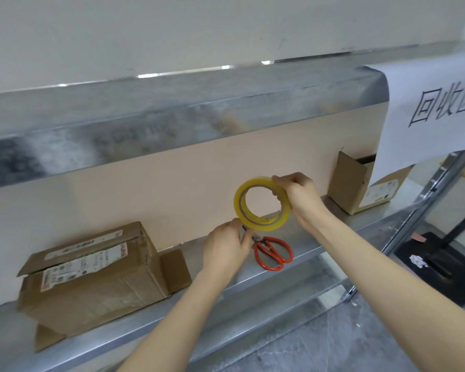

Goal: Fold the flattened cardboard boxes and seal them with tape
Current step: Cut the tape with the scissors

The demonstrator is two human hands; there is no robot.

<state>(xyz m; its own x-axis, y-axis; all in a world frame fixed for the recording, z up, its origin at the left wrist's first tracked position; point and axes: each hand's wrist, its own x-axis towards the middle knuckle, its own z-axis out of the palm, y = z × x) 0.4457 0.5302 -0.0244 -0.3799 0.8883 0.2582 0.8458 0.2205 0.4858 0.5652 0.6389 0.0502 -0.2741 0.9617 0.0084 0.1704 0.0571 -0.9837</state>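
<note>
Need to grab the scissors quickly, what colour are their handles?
Orange-red handles on the scissors, clearest in the head view.

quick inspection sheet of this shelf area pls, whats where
surface: metal shelf, bare steel; cardboard sheet stands along its back
job's things: tape roll held up above the shelf; red-handled scissors lying on it; labelled box at left, flaps loose; open box at right, upright
clutter: nothing seen
hands: right hand grips the tape roll; left hand curled at the scissors' blades, grip unclear
cables: nothing seen
surroundings: paper sign hangs from the upper shelf; grey floor below
</note>
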